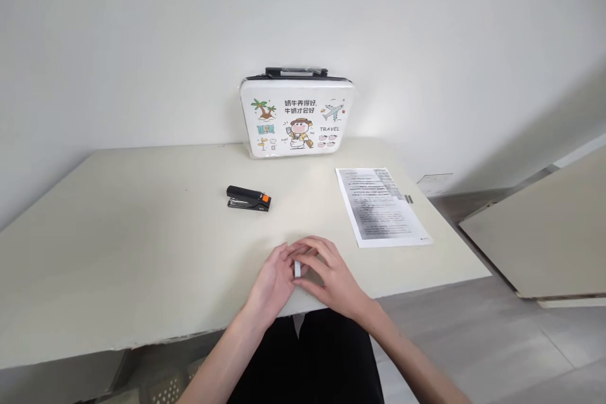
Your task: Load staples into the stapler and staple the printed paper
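Note:
A small silvery strip of staples [297, 269] is pinched between the thumb and fingers of my right hand [331, 278], just over the table's front edge. My left hand [273, 281] is turned palm up beside it with its fingers loosely apart; some of them are hidden behind my right hand. The strip stands close against the left palm, and I cannot tell whether it touches. Beyond my hands lies a black stapler [249, 199] with an orange button, on its side.
A printed sheet of paper [383, 208] lies at the right, with a small dark grey piece [409, 199] by its edge. A white case [298, 117] with cartoon pictures leans on the wall at the back of the pale table [118, 233].

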`<state>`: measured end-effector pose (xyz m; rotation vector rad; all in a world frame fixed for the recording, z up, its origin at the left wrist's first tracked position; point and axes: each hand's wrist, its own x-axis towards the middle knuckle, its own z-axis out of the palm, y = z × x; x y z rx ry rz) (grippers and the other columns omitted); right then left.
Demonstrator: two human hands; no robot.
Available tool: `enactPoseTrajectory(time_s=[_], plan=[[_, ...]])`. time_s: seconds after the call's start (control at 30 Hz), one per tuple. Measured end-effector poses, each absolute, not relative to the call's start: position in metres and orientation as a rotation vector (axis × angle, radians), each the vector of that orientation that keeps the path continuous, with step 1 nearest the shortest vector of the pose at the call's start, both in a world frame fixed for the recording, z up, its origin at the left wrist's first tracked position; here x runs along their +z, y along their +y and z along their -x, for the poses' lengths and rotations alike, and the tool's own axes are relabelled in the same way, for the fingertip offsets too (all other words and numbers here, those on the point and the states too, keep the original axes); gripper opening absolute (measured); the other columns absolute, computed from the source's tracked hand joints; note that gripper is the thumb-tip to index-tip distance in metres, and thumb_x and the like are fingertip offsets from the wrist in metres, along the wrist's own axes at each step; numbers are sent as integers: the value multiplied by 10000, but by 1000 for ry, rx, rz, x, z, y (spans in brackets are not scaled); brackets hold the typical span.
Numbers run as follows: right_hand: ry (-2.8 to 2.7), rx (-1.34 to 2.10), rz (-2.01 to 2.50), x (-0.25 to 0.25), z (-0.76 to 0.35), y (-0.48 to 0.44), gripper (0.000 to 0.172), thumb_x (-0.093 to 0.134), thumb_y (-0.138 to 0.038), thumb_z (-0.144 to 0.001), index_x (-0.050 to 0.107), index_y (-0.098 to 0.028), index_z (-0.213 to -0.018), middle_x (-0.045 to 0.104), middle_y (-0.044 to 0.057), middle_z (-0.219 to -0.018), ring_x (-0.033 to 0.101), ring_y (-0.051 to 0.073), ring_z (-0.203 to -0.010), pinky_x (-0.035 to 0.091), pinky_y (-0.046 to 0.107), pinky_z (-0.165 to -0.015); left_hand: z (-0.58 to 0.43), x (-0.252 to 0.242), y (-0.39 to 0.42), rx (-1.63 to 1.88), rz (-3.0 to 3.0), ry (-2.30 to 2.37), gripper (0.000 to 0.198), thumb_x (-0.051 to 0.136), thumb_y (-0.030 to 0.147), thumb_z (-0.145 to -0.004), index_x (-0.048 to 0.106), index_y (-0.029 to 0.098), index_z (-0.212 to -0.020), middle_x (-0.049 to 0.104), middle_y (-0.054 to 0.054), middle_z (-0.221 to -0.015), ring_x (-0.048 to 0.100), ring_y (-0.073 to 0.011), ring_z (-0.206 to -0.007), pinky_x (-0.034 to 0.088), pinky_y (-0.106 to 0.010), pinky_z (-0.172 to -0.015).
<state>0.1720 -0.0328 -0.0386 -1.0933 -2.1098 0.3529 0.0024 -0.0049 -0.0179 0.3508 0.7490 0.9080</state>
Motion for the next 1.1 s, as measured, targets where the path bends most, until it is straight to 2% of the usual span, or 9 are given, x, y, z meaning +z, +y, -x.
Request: enactPoseTrajectory(time_s=[0.2,0.27,0.33,0.47,0.67,0.83,0.97,1.1], plan=[[-2017,267,1151,-47,-204,-34,374,666,-338,-1011,605,-325,-1379,616,103,-1415,551,322,-1362,504,581,-1113,-5,-18,-10,916,-493,844,240,646,330,-1018,797,152,-1076,738,-165,-1258,680,-283,-1171,553,-377,-985],[-1940,216,1246,-49,-233,-31,321,654,-364,-1014,635,-330,-1333,625,101,-1396,566,326,-1345,500,587,-1112,4,-15,-12,939,-675,881,268,677,373,-1004,791,146,-1088,727,-181,-1261,694,-308,-1137,571,-397,-953],[-1816,180,1401,-50,-272,-28,292,605,-410,-1031,654,-334,-1308,620,101,-1393,583,326,-1325,515,579,-1094,19,-11,-11,961,-909,958,257,724,386,-971,793,153,-1052,736,-168,-1192,711,-290,-1051,582,-360,-891],[-1650,47,1659,-60,-363,-16,370,563,-515,-1024,674,-288,-1295,623,141,-1378,589,335,-1311,528,534,-1071,55,-10,1,948,-1218,1122,235,730,419,-955,787,196,-1003,740,-111,-1081,714,-250,-941,582,-322,-841],[-1682,-239,1882,-97,-470,14,486,479,-561,-1014,688,-226,-1296,587,214,-1381,534,391,-1337,455,584,-1098,91,-16,17,988,-1350,1264,317,762,509,-893,769,203,-980,745,-90,-1015,694,-235,-817,564,-333,-793],[-1722,-238,2004,-118,-511,40,592,400,-595,-1013,704,-158,-1273,603,244,-1331,546,392,-1302,452,563,-1089,91,-19,11,998,-1442,1292,291,733,509,-906,772,225,-953,746,-72,-943,660,-219,-776,541,-316,-794],[-1765,-203,2014,-123,-522,50,602,390,-595,-1014,722,-155,-1255,630,240,-1308,590,374,-1252,467,547,-1089,89,-21,8,999,-1446,1283,240,766,466,-880,783,234,-940,747,-71,-935,644,-217,-769,537,-305,-775],[-1764,-188,2009,-120,-517,40,686,363,-650,-1015,663,-146,-1372,614,250,-1374,576,384,-1307,485,532,-1092,89,-21,8,1002,-1464,1291,258,732,482,-899,767,232,-954,737,-71,-925,639,-210,-753,537,-308,-764]])
